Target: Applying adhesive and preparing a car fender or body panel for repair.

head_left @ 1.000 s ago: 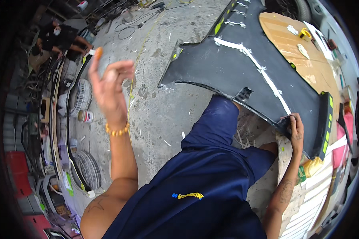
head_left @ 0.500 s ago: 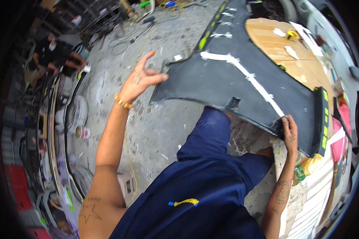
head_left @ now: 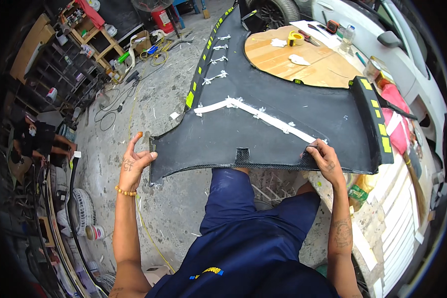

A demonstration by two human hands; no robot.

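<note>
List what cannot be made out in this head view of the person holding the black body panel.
- Right hand fingers: curled under the black panel edge, hidden.
- Panel's underside: faces away.
- Person at far left: dark, squeezed by the fisheye rim.
- Items on the round wooden board: too small.

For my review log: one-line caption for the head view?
Both hands, left hand and right hand, grip a large black body panel.
</note>
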